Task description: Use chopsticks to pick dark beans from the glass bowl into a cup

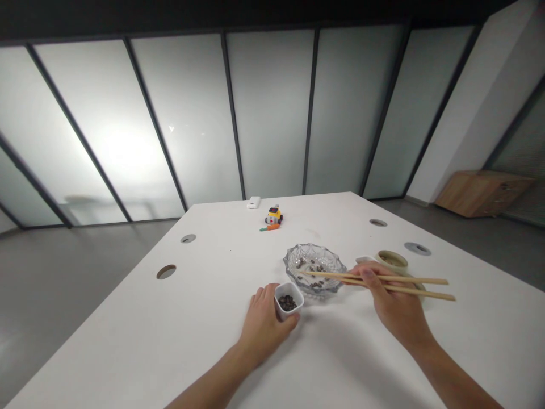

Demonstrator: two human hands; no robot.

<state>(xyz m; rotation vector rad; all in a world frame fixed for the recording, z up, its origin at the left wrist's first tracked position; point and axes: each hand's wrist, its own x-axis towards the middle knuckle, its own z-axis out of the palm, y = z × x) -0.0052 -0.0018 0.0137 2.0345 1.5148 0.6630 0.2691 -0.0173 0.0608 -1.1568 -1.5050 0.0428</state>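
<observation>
My left hand (pixel 269 318) is wrapped round a small white cup (pixel 297 312) with dark brown beans (pixel 287 303) at its bottom. In my right hand (pixel 394 301) is a pair of wooden chopsticks (pixel 409 279), held closed around their middle. Their tips reach over a clear glass bowl (pixel 290 262), just beyond the cup, where several more beans (pixel 314 268) lie scattered. Whether the tips pinch a bean cannot be made out. Behind my right hand stand a greenish round container (pixel 392 259) and a white dish, both partly hidden by it.
Farther back on the white table (pixel 221 255) are a yellow toy vehicle (pixel 273 215), an orange-and-green toy carrot (pixel 271 227) and a small white box (pixel 254 203). Round holes (pixel 166 272) pierce the tabletop on both sides. A wooden cabinet (pixel 481 193) stands on the floor at right.
</observation>
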